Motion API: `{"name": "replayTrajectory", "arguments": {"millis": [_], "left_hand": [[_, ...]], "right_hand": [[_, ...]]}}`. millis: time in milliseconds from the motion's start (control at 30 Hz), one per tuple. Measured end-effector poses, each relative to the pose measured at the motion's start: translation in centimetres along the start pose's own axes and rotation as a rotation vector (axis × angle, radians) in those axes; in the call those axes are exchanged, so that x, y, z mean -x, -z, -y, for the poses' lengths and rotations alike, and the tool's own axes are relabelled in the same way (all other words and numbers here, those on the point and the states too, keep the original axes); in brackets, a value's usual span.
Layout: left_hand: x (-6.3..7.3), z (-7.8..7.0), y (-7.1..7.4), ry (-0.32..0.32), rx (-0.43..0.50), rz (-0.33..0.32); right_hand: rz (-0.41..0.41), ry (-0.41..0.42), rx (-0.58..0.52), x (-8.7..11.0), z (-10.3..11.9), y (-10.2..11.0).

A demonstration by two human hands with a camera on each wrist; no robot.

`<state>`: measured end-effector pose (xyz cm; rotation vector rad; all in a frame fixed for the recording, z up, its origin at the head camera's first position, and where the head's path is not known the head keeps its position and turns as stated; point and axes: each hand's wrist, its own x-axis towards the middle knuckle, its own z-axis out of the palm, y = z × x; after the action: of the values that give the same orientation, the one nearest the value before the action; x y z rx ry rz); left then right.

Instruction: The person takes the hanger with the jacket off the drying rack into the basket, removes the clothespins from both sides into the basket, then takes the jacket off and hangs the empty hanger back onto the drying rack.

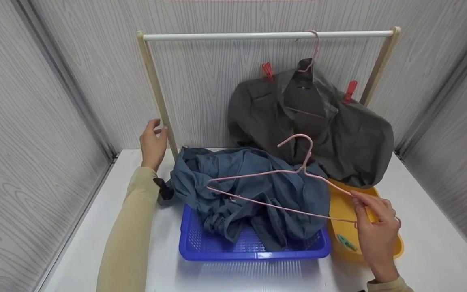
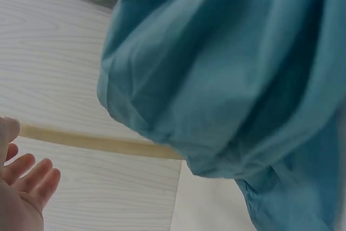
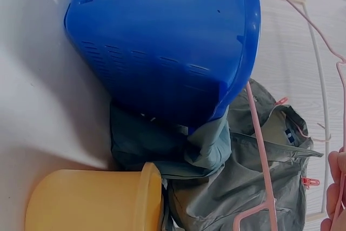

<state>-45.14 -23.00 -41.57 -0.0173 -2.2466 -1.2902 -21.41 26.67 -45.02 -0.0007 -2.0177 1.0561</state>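
Observation:
My right hand [image 1: 379, 227] pinches one end of a pink clothes hanger [image 1: 258, 174]. The hanger's hook points up, and its frame hangs over a blue-grey garment [image 1: 249, 178]. That garment lies crumpled in and over a blue basket [image 1: 253, 255]. Beside the left wooden post [image 1: 156, 81] of the rack is my left hand [image 1: 153, 144], its fingers loosely bent with nothing held. The left wrist view shows those fingers [image 2: 40, 182] spread near the post; whether the thumb touches it I cannot tell.
From the white rail [image 1: 225, 36] a dark grey garment [image 1: 258, 109] hangs on another pink hanger, with red clothespins [image 1: 350, 91] on it. A yellow tub [image 1: 397, 247] stands right of the basket, a green clothespin [image 1: 346, 242] in it. Walls enclose the white table [image 1: 160, 247].

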Motion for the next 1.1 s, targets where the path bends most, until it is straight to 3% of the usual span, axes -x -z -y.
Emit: {"name": "replayTrajectory", "arguments": {"millis": [233,367,533,867,1100], "left_hand": [[-1.3,-0.5,-1.1,0.031,0.045,0.01],[-1.7,-0.7,-1.2,0.04,0.049,-0.012],[-1.5,-0.7,-0.8,0.041,0.064,0.005],[-1.5,-0.4,-0.2,0.014,0.019,0.024],[-1.7,-0.5,0.1,0.017,0.001,0.013]], "right_hand": [[-0.007,-0.003,0.003,-0.5,0.2,0.3],[-0.011,0.055,-0.026,-0.7,-0.4,0.6],[0.004,0.119,-0.041,-1.6,-0.8,0.4],[0.03,0.376,-0.02,-7.5,1.3,-1.6],[0.076,0.414,0.023,-12.2,3.4,-3.8]]}}
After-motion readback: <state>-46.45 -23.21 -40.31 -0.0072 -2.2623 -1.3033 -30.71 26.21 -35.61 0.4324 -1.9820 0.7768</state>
